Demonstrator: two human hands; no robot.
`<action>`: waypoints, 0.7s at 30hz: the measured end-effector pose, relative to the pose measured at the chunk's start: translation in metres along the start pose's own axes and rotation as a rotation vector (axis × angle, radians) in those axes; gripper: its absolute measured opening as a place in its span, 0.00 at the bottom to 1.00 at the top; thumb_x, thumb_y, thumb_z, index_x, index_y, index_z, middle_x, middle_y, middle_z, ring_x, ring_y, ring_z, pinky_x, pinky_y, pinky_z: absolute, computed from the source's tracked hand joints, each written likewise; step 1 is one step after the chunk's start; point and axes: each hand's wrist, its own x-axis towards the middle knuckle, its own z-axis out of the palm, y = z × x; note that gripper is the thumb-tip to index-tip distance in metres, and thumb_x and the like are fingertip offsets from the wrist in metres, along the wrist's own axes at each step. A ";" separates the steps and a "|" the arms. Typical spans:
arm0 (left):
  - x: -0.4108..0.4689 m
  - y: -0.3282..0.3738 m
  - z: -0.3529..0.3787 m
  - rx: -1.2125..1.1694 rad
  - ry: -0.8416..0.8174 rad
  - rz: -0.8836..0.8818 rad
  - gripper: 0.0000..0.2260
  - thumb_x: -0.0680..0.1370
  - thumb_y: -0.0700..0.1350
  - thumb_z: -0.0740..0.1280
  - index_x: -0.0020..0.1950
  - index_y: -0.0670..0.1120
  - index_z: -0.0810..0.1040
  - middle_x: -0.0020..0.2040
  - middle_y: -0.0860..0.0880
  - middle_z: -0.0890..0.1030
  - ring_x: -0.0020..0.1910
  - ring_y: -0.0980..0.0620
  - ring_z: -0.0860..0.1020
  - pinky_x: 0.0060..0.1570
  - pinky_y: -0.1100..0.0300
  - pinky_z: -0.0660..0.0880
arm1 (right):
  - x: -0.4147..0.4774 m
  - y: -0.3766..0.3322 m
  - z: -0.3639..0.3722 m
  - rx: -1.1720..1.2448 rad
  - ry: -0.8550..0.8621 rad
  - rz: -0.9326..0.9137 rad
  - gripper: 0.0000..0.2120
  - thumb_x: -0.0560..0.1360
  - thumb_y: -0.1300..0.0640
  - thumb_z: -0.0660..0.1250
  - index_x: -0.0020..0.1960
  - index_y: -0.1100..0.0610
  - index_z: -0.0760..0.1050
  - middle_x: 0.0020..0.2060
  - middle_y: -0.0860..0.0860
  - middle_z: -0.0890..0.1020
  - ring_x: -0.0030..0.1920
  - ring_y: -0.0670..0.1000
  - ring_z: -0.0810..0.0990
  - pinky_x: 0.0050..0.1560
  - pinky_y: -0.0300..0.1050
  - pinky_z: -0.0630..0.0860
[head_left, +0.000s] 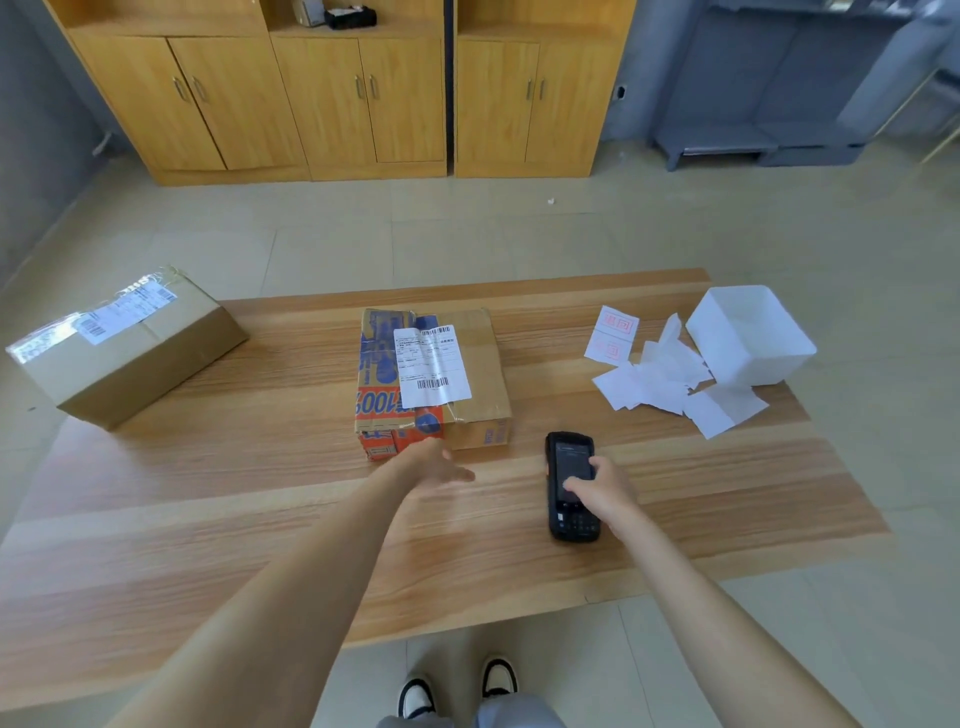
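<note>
Wooden table (260, 519), tiled floor. Centre: labelled box (483, 374). Left hand (436, 465): fingers straight, loose, holding nothing, just beside box's near edge. Right hand (605, 491): grips scanner (571, 457) right of box, thumb on screen. Left: carton (130, 364). Right: slips (660, 379), tub (748, 338).

On the table (208, 545) a parcel (483, 364) lies in the middle, with a box (130, 358) well left at the far corner. The scanner (571, 467) is before and right of the parcel. Slips (660, 379) lie far right, against a tub (748, 332). Cabinets (363, 104) stand behind.
</note>
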 end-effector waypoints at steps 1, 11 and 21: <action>-0.002 0.006 -0.005 0.024 -0.010 0.029 0.27 0.77 0.56 0.65 0.72 0.42 0.68 0.69 0.46 0.70 0.68 0.46 0.69 0.65 0.57 0.66 | -0.002 -0.006 -0.004 -0.052 0.025 -0.028 0.29 0.75 0.52 0.67 0.74 0.56 0.62 0.68 0.54 0.69 0.66 0.57 0.70 0.62 0.50 0.71; -0.002 0.048 -0.042 0.136 0.100 0.246 0.24 0.76 0.56 0.67 0.68 0.46 0.71 0.66 0.47 0.73 0.64 0.46 0.72 0.61 0.54 0.69 | -0.018 -0.022 -0.048 -0.359 0.239 -0.100 0.25 0.78 0.53 0.64 0.72 0.57 0.64 0.71 0.56 0.64 0.70 0.60 0.62 0.65 0.52 0.67; 0.016 0.094 -0.032 0.106 0.069 0.276 0.25 0.76 0.54 0.69 0.68 0.43 0.72 0.66 0.45 0.75 0.64 0.45 0.73 0.65 0.51 0.69 | 0.011 0.001 -0.094 -0.310 0.252 -0.050 0.26 0.76 0.54 0.64 0.72 0.56 0.63 0.70 0.56 0.63 0.70 0.58 0.63 0.66 0.53 0.69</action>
